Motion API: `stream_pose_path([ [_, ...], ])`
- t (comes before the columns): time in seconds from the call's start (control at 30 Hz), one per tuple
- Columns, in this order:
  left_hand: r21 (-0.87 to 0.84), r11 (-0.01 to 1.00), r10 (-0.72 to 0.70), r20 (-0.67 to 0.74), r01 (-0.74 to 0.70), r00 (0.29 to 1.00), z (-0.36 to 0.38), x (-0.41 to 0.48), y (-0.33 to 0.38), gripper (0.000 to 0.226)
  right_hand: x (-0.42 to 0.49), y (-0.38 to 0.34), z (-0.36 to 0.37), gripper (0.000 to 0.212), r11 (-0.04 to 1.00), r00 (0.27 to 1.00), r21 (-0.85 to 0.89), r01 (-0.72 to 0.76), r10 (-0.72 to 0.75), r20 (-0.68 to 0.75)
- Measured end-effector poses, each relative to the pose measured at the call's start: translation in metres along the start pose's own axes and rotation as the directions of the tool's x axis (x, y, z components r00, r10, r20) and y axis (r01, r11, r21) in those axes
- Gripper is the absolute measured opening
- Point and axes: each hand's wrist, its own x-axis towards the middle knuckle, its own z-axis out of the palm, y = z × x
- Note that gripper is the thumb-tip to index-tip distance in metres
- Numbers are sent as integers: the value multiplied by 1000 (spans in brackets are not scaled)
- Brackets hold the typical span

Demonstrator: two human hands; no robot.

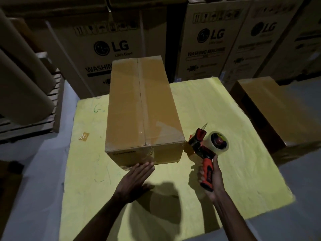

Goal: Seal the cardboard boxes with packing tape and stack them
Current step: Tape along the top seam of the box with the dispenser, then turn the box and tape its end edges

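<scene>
The cardboard box [142, 108] on the yellow bench [225, 119] looks sealed. Clear tape runs down its top seam and over the near end, where it is wrinkled. Your left grip [137, 180] is flat with straight fingers. It holds nothing, and its fingertips touch the low near face of that box. Your right grip [211, 178] is curled around the orange handle of the tape dispenser [199, 146], held just beside the box's near right corner. The second box [271, 110] sits lower, off the bench's right edge, with a glossy top that suggests tape. I judge the sealing nearly done and the stacking not begun, since the 2 boxes stand apart.

Count: 2 plain boxes, 1 dispenser carrying 1 tape roll [218, 143], 1 tape scrap [83, 136] on the bench, and 3 LG cartons [111, 47] behind.
</scene>
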Motion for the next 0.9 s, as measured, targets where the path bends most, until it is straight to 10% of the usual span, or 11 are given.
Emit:
stream_pose_path([
  [0.17,-401,911,-166,-142,96,976,-38,-19,40,48,-25,-33,13,59,999,989,47,-16,9,150],
  [0.37,-737,673,-493,-509,-62,706,-189,-13,93,23,-68,-63,35,66,997,912,64,-46,16,410],
  [0.47,-996,82,-701,-37,29,713,-271,-3,97,33,-90,-68,53,61,999,847,-33,-10,26,531],
  [0.57,-854,-518,-527,350,33,774,-308,3,79,57,-111,-66,78,77,966,862,-218,141,-12,506],
  [0.63,-698,-715,-409,457,34,790,-321,-1,65,64,-121,-63,91,83,883,861,-371,286,-68,504],
  [0.9,-759,-627,-400,509,177,762,-308,-31,34,36,-146,-60,135,37,341,719,-653,676,-112,686],
])
